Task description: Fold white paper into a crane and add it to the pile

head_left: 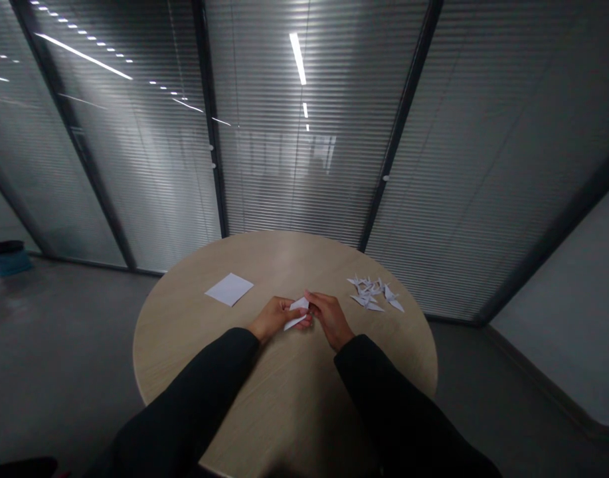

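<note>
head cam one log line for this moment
left hand: holds folded white paper | right hand: pinches it | flat sheet: table left | folded pieces: table right

no words, numbers, labels or signs can be read here. the flat white sheet [229, 289], a little left of the middle of the frame, looks plain. the folded paper [298, 313], pinched between the left hand [274, 317] and the right hand [330, 317] in the middle of the frame, shows no writing. the small folded shapes [374, 293], a little right of the middle, are too tiny to tell if anything is written on them. the round table [284, 398] has a plain top too.
</note>
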The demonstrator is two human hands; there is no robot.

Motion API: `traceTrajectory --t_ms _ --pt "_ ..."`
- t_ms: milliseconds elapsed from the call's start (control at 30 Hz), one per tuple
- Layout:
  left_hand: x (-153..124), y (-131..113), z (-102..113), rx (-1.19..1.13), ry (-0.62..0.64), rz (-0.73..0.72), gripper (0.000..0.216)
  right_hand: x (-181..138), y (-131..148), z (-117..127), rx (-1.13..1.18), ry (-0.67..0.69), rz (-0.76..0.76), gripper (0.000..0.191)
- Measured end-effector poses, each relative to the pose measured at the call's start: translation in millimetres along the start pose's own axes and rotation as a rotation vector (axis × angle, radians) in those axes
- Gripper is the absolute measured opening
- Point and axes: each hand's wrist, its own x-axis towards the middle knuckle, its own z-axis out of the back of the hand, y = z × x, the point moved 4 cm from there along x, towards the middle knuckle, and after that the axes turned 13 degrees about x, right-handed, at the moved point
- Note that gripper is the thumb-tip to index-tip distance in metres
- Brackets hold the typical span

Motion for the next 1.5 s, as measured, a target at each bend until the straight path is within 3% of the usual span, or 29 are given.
traceTrajectory --t_ms 167,300,500,633,900,1100,1200,1300,1500 --pt "1 1 -1 -0.037 0.012 -0.006 0.046 0 3 3 -0.118 -0.061 0.114 0.037" --pt "0 2 -1 -0.130 0.025 0.018 0.046 0 8 1 -0.162 -0.034 0.129 0.037" --pt "-4 -1 -7 -0.474 0.274 0.120 0.059 0 10 -1 -0.092 0.013 0.114 0.034" --pt "-5 0 -6 -0.537 0.308 0.189 0.043 2 4 1 -0.035 0.066 0.105 0.032" --pt "-3 0 0 -0.463 0.152 0.093 0.015 5 3 -1 -0.012 0.140 0.135 0.029" --pt "4 8 11 -0.273 -0.034 0.009 0.038 1 5 -6 -0.067 0.170 0.093 0.032" --pt "6 7 16 -0.232 -0.158 -0.027 0.041 3 3 -3 -0.134 0.093 0.098 0.043" --pt "4 3 21 -0.215 -0.285 -0.074 0.040 6 -1 -1 -0.155 0.035 0.094 0.040" --pt "-1 -1 28 -0.188 -0.447 -0.078 0.038 0 -7 -8 -0.385 0.161 0.075 0.026"
